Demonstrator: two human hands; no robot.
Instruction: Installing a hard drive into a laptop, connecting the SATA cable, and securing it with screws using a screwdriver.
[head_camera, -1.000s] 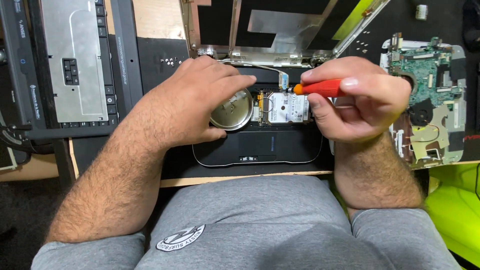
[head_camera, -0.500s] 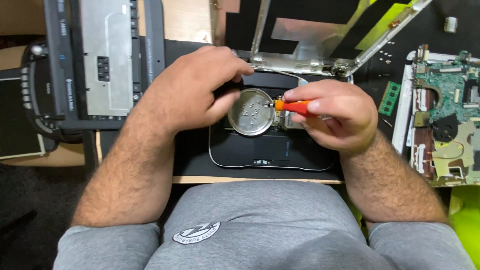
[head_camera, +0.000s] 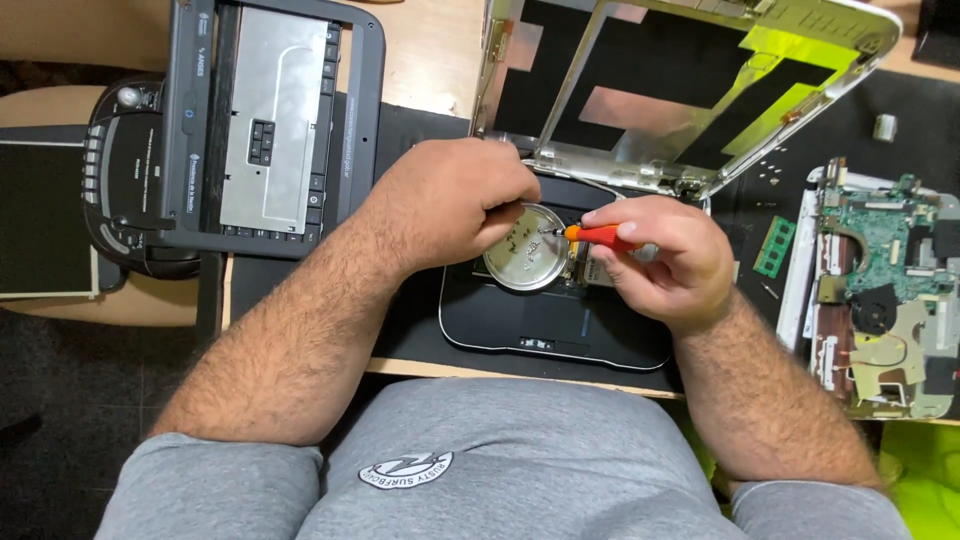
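Grip: right hand closed around orange screwdriver; left hand curled, pinching at tin's far rim.
Tin: round tin holding screws, centre, between hands.
Right: green board.
Far: open laptop shell.

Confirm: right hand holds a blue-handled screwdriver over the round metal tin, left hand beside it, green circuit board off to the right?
Not quite. The head view shows the screwdriver in the right hand has an orange-red handle, not blue. The rest holds: its tip is over the round metal tin, the left hand is at the tin's edge, and the green circuit board lies off to the right.
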